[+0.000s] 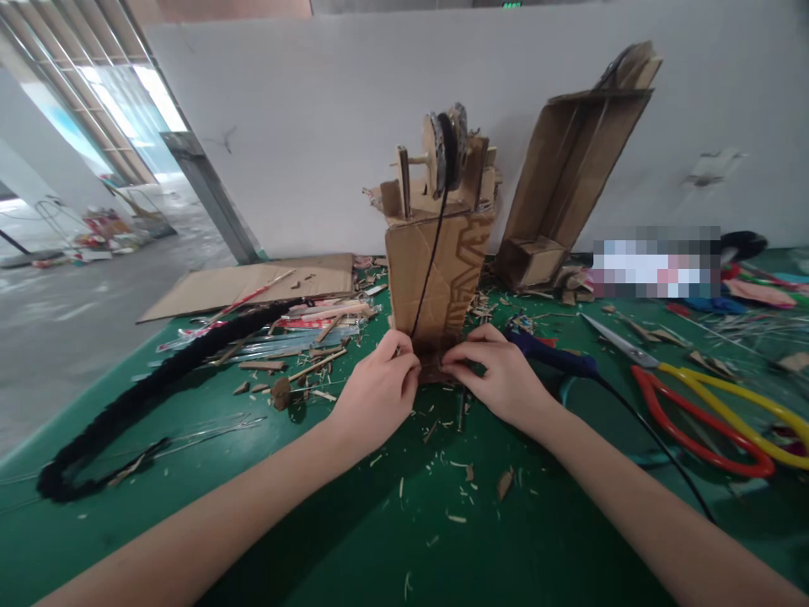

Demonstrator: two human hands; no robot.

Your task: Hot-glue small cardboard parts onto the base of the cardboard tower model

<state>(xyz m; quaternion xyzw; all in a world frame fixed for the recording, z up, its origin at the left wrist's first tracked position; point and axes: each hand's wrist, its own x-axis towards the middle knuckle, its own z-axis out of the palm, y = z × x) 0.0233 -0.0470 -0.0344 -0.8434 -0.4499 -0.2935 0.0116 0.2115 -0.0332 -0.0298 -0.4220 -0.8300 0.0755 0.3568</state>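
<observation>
Both forearms come in from the near corners and slant inward, so the hands meet low at the foot of the upright cardboard box [464, 265]. The left hand [379, 388] has its back turned up, fingers curled tightly in, knuckles close to the box's lower left corner. Its grip is nearly closed; the black cord [432, 253] runs down the box front to these fingers, but whether they pinch it cannot be told. The right hand [506, 375] reaches in from the other side, thumb and forefinger drawn close together at the box's bottom edge, the other fingers bent. What that grip has hold of, if anything, is too small to tell. A narrow gap separates the two sets of fingertips.

The box stands on the green table [354, 539] near the wall [303, 126], with a wheel [450, 152] on top. Between the forearms the tabletop carries only loose scraps [504, 484], which leaves room toward the near side. On the right, a blue-handled tool [556, 354] lies just past the right hand, and scissors [701, 405] lie farther out. On the left, a fuzzy black strip [170, 371] curves near the table's slanting left edge.
</observation>
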